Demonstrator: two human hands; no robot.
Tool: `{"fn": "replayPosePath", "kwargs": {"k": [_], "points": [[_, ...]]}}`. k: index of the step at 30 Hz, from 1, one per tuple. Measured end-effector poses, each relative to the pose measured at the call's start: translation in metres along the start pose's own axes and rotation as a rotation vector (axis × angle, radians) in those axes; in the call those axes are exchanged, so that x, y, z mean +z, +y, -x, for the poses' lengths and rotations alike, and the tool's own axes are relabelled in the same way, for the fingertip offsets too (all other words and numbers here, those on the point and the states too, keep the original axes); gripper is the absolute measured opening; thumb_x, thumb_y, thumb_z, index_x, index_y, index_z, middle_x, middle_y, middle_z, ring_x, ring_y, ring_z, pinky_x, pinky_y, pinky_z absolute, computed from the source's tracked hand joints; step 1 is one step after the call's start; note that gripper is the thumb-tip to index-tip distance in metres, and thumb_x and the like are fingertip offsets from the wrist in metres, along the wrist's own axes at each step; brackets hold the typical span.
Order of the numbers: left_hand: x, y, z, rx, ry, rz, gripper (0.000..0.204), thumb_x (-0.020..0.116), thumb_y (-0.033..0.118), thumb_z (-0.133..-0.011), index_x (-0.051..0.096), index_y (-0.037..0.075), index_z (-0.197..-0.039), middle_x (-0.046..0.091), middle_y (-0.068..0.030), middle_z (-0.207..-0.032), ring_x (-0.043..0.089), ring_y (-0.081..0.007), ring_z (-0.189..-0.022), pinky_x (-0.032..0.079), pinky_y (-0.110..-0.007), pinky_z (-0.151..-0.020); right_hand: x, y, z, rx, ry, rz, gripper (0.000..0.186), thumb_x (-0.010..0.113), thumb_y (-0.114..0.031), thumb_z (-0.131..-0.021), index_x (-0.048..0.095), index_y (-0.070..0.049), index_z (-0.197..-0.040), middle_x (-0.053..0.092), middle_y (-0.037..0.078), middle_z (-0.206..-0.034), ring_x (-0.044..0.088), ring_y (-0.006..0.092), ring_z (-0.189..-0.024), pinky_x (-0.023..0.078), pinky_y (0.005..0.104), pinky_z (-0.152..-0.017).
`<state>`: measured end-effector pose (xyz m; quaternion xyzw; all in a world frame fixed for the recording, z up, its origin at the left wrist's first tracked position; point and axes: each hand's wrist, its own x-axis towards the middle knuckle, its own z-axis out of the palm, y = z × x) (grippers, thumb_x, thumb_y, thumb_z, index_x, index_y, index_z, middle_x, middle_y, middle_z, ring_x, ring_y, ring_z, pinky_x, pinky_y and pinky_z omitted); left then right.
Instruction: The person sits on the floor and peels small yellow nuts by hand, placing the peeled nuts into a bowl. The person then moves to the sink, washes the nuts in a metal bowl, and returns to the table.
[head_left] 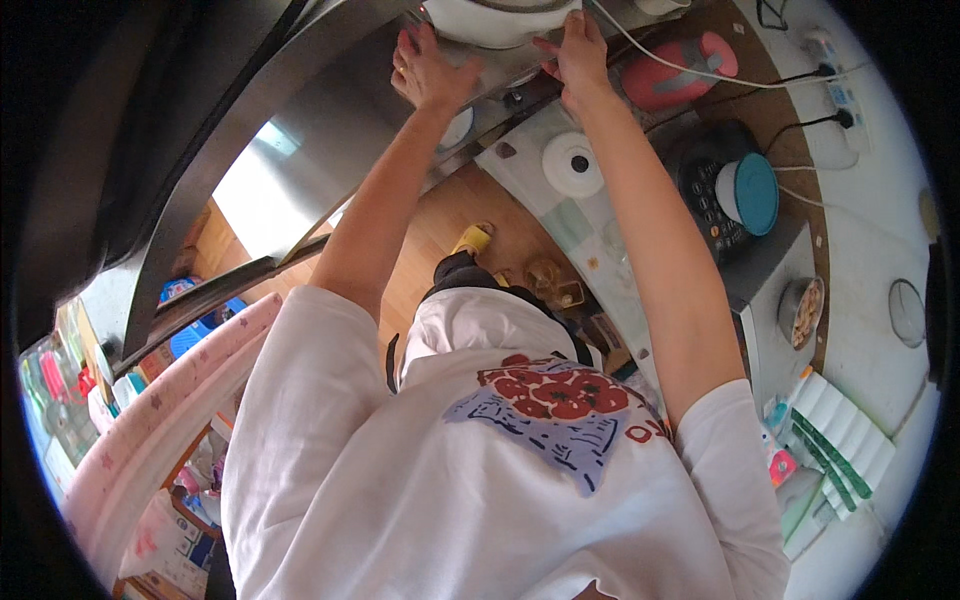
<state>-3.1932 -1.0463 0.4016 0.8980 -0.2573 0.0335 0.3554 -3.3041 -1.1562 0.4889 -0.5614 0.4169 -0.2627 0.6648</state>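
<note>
A smooth white dish (500,24) shows at the top edge of the head view, over a grey metal surface; its far part is cut off. My left hand (435,72) is just below the dish's left end, slightly blurred, with fingers apart and nothing between them. At the other end, my right hand (582,62) has fingertips on the dish's edge, its thumb stretched out to the left. A white cable (655,62) runs past that hand.
Right of my arm are a pink-and-grey bottle (680,72), a black appliance (708,185) bearing a blue-lidded container (750,193), and a bowl of food pieces (803,312). A round white lid (573,165) lies on the patterned counter cover. Plugged cords hang by a power strip (838,92).
</note>
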Motion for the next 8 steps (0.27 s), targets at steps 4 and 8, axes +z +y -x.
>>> {"fn": "replayPosePath", "kwargs": {"k": [4, 8], "points": [[0.0010, 0.0026, -0.0006, -0.008, -0.005, 0.001, 0.088, 0.069, 0.045, -0.057, 0.036, 0.012, -0.131, 0.025, -0.0168, -0.137, 0.024, -0.0340, -0.124, 0.021, -0.046, -0.098, -0.0017, 0.0025, -0.0031, 0.004, 0.008, 0.012, 0.039, 0.036, -0.040, -0.093, 0.039, -0.016, -0.123, 0.050, -0.001, -0.115, 0.060, 0.0146, -0.088, 0.042, 0.0298, -0.062], [0.0016, 0.0018, 0.0006, -0.006, -0.011, -0.002, 0.088, 0.068, 0.046, -0.058, 0.034, 0.013, -0.132, 0.021, -0.0161, -0.138, 0.023, -0.0339, -0.125, 0.020, -0.047, -0.098, -0.0018, 0.0042, -0.0016, -0.012, -0.011, -0.005, 0.041, 0.036, -0.041, -0.093, 0.038, -0.016, -0.125, 0.049, -0.001, -0.116, 0.061, 0.0152, -0.088, 0.042, 0.0303, -0.063]]}}
